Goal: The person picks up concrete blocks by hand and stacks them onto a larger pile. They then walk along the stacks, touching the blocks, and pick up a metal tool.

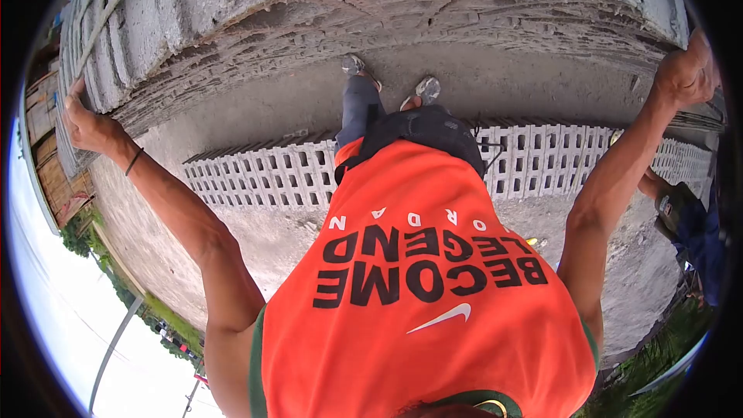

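Left hand: the left hand [94,125], with a dark band [135,161] on its wrist, is at the left end of the blocks [224,4].
Left fingers: partly curled, narrow, one pointing up along the side of the blocks; the rest are hidden, so a firm hold cannot be told.
Right hand: the right hand [687,73] is raised at the right end of the blocks, the forearm slanting up to it.
Right fingers: bent inward at the edge of the blocks; their tips are not clear, so I cannot tell whether they grip.
Blocks: grey, rough and stacked, between the two sets of fingers and stretching across the view; the upper ones show ridged faces.
Block row: a long row of hollow blocks [542,159] stands on the ground [255,101], lower in the view than both sets of fingers, its holes showing.
Feet: two feet in sandals [428,90] are on the ground between the blocks and the block row.
Shirt: the orange shirt [433,340] is between the arms, well apart from the fingers.
Other person: a person [685,217] in dark clothes is below the right fingers in the view, partly cut off.
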Motion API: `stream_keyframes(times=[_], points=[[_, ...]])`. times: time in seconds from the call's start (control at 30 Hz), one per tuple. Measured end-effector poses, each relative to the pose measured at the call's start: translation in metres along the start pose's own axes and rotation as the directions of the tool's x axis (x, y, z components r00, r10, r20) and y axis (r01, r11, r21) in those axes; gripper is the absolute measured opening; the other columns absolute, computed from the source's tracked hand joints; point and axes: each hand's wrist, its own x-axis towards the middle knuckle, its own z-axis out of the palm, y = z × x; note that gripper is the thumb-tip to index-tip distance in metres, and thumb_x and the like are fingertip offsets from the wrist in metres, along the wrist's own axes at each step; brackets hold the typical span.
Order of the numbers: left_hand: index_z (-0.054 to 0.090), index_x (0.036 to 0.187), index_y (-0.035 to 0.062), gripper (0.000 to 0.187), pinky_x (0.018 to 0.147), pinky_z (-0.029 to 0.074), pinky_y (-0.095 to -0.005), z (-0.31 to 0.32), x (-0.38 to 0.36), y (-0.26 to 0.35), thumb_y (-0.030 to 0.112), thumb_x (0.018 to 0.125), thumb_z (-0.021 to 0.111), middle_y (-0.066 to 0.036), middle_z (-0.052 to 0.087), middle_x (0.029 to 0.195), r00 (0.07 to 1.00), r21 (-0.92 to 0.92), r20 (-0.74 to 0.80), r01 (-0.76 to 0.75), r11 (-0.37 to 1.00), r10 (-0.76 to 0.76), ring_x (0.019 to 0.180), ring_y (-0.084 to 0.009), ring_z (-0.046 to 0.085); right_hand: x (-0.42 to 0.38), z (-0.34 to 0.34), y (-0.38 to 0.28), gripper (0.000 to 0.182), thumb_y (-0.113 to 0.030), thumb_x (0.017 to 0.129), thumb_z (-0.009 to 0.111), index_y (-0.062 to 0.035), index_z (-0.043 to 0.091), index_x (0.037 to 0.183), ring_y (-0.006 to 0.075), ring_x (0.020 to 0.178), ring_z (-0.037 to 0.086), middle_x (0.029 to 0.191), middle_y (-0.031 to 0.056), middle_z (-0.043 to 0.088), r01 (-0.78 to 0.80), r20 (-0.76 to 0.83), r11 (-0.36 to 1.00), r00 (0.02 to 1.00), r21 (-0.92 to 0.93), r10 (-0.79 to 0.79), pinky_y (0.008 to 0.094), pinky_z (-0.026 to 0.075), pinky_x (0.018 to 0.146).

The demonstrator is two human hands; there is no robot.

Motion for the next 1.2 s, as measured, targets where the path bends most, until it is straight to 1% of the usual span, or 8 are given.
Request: stream_keyframes(times=[0.1, 0.17, 0.23, 0.33, 0.47, 0.6, 1.13, 1.2], points=[[0.074, 0.088, -0.0038, 0.045, 0.085, 0.05, -0.0346, -0.001, -0.005, 0.003, 0.026, 0.092, 0.041, -0.013, 0.072, 0.093, 1.0, 0.042, 0.011, -0.005, 0.999, 0.004, 0.088, -0.0219, 0.065, -0.003, 0.0, 0.011, 0.019, 0.006, 0.08, 0.055, -0.002, 0.072, 0.085, 0.0276, 0.071, 0.071, 0.085, 0.0094, 0.073, 0.18, 0.046, 0.934, 0.984, -0.31, -0.174, 0.0324, 0.056, 0.064], [0.074, 0.088, -0.0041, 0.045, 0.085, 0.051, -0.0342, -0.002, -0.003, 0.001, 0.026, 0.092, 0.041, -0.014, 0.072, 0.092, 0.999, 0.094, 0.03, -0.032, 0.995, 0.029, 0.088, -0.0217, 0.065, 0.003, 0.001, -0.011, 0.023, -0.01, 0.088, 0.051, -0.0005, 0.072, 0.088, 0.0287, 0.077, 0.066, 0.091, 0.0131, 0.069, -0.033, 0.024, 0.992, 0.999, -0.122, 0.036, 0.0377, 0.052, 0.072], [0.074, 0.089, -0.0046, 0.046, 0.083, 0.05, -0.0342, 0.002, -0.005, 0.006, 0.028, 0.089, 0.042, -0.013, 0.072, 0.092, 0.998, 0.004, -0.007, 0.06, 0.998, -0.06, 0.086, -0.0213, 0.064, 0.009, 0.003, -0.042, 0.051, -0.04, 0.102, 0.044, 0.0021, 0.07, 0.093, 0.0314, 0.093, 0.057, 0.103, 0.0216, 0.059, -0.427, 0.086, 0.817, 0.899, 0.387, 0.43, 0.0489, 0.045, 0.09], [0.074, 0.089, -0.0051, 0.047, 0.082, 0.049, -0.0345, 0.005, -0.005, 0.009, 0.029, 0.088, 0.041, -0.013, 0.072, 0.091, 0.999, 0.017, -0.023, 0.049, 0.999, -0.049, 0.085, -0.0216, 0.064, 0.008, 0.0, -0.037, 0.048, -0.036, 0.103, 0.044, 0.0039, 0.068, 0.091, 0.0312, 0.091, 0.058, 0.105, 0.0248, 0.058, -0.387, 0.099, 0.858, 0.921, 0.336, 0.376, 0.0492, 0.046, 0.083], [0.074, 0.089, -0.0045, 0.048, 0.084, 0.049, -0.0353, 0.001, -0.006, 0.013, 0.029, 0.088, 0.041, -0.014, 0.072, 0.09, 0.999, 0.102, 0.012, -0.051, 0.993, 0.05, 0.086, -0.0234, 0.064, -0.009, -0.009, 0.003, 0.027, -0.012, 0.092, 0.049, 0.0, 0.073, 0.09, 0.0278, 0.082, 0.067, 0.094, 0.0124, 0.07, -0.059, 0.025, 0.997, 0.998, -0.055, 0.061, 0.0373, 0.053, 0.073], [0.075, 0.09, -0.0035, 0.044, 0.086, 0.049, -0.036, 0.002, -0.005, 0.009, 0.026, 0.088, 0.041, -0.015, 0.072, 0.094, 0.999, 0.051, -0.014, -0.032, 0.998, 0.033, 0.09, -0.0239, 0.065, 0.007, 0.001, -0.036, 0.046, -0.033, 0.103, 0.044, 0.0062, 0.065, 0.089, 0.0312, 0.088, 0.057, 0.104, 0.0242, 0.058, -0.302, 0.064, 0.878, 0.952, 0.372, 0.3, 0.0484, 0.044, 0.08], [0.075, 0.089, -0.0033, 0.049, 0.086, 0.051, -0.0352, 0.003, -0.007, 0.006, 0.029, 0.091, 0.038, -0.013, 0.073, 0.093, 0.999, 0.097, -0.023, -0.02, 0.995, 0.022, 0.09, -0.0218, 0.066, 0.011, 0.002, -0.032, 0.042, -0.025, 0.104, 0.043, 0.0055, 0.056, 0.078, 0.0331, 0.082, 0.057, 0.087, 0.0194, 0.061, -0.07, -0.035, 0.971, 0.996, 0.228, 0.08, 0.0487, 0.044, 0.078], [0.075, 0.089, -0.0038, 0.049, 0.086, 0.051, -0.0351, 0.002, -0.007, 0.005, 0.029, 0.091, 0.038, -0.014, 0.073, 0.092, 0.998, 0.077, -0.013, -0.055, 0.996, 0.056, 0.09, -0.0217, 0.066, 0.012, -0.011, -0.045, 0.039, -0.029, 0.102, 0.042, 0.0012, 0.066, 0.092, 0.0302, 0.105, 0.055, 0.104, 0.0169, 0.064, -0.326, 0.109, 0.939, 0.943, 0.11, 0.315, 0.0402, 0.038, 0.095]])
